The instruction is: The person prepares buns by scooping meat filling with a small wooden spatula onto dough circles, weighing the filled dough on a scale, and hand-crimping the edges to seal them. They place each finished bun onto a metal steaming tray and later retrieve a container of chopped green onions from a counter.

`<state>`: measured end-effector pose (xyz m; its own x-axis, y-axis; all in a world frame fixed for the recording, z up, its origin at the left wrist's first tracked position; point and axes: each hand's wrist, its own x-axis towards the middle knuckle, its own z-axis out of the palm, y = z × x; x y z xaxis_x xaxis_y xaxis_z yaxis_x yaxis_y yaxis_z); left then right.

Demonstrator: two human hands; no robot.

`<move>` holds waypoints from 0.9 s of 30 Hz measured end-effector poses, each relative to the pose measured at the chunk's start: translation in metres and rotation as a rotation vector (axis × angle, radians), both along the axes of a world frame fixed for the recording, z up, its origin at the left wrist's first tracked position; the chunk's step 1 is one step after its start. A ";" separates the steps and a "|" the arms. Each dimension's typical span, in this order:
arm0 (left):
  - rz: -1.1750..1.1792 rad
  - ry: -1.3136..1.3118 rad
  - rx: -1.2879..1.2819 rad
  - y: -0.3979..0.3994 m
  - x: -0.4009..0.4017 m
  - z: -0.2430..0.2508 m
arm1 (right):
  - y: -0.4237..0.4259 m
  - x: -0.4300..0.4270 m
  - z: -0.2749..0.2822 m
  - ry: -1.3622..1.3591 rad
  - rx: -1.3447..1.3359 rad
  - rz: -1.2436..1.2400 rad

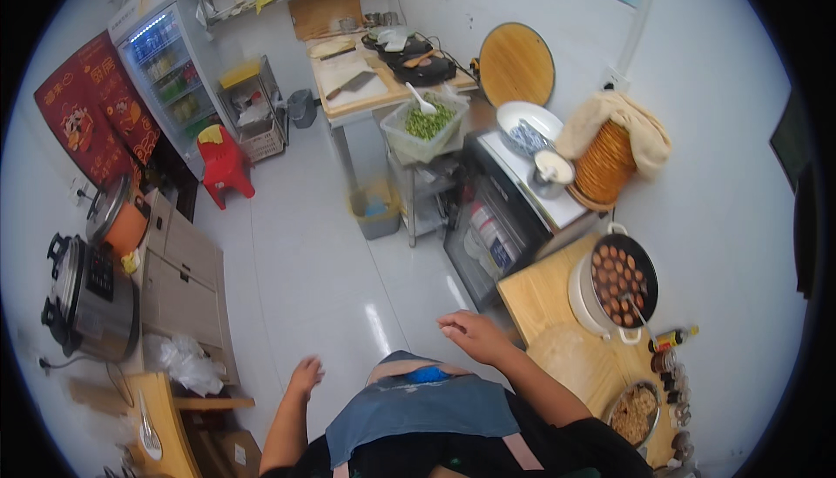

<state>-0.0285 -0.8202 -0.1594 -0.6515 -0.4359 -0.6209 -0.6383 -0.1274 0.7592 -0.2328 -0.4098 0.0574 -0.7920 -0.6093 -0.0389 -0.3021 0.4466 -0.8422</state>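
My left hand (305,377) hangs low over the tiled floor, slightly blurred, with nothing seen in it. My right hand (471,334), its fingers loosely bent and seemingly holding nothing, is in front of my body near a wooden counter (542,275). A blue-grey apron (424,413) covers my front, with something bright blue in its pocket. On that counter stand a white pot (584,295) of brown eggs in dark liquid, with a ladle in it, and a metal bowl (633,413) of chopped food. A pale round patch (568,354) lies on the wood between them.
Ahead, a plastic tub (424,142) of chopped greens stands near a cleaver (353,85) on a worktable. A grey bin (375,213), a red stool (224,164) and a glass-door fridge (166,66) stand farther off. Left is an electric pressure cooker (91,295); small jars line the right wall.
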 end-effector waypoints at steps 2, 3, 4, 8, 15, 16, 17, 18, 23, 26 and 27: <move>0.232 -0.109 0.042 -0.051 0.036 -0.032 | -0.057 -0.060 0.003 0.055 -0.018 0.155; 0.401 -0.242 0.201 -0.094 0.069 -0.068 | -0.090 -0.087 0.009 0.065 -0.023 0.174; 0.519 -0.231 0.277 -0.102 0.072 -0.074 | -0.116 -0.118 0.010 0.058 0.011 0.204; 0.803 -0.437 0.426 -0.207 0.067 -0.094 | -0.231 -0.220 -0.003 0.087 0.045 0.283; 1.045 -0.210 0.418 -0.453 -0.151 -0.107 | -0.377 -0.333 -0.049 -0.179 0.041 0.096; 0.938 -0.170 0.413 -0.469 -0.222 -0.092 | -0.380 -0.345 -0.052 -0.186 0.063 0.067; 0.918 -0.089 0.381 -0.507 -0.272 -0.083 | -0.397 -0.359 -0.050 -0.229 0.057 0.060; 0.820 0.000 0.345 -0.524 -0.340 -0.065 | -0.404 -0.374 -0.049 -0.268 0.072 0.023; 0.510 0.238 0.444 -0.612 -0.602 0.012 | -0.462 -0.471 -0.091 -0.404 -0.020 -0.175; 0.416 0.253 0.449 -0.630 -0.693 0.046 | -0.526 -0.540 -0.093 -0.378 -0.029 -0.214; 0.363 0.244 0.442 -0.644 -0.714 0.055 | -0.554 -0.566 -0.092 -0.396 -0.032 -0.222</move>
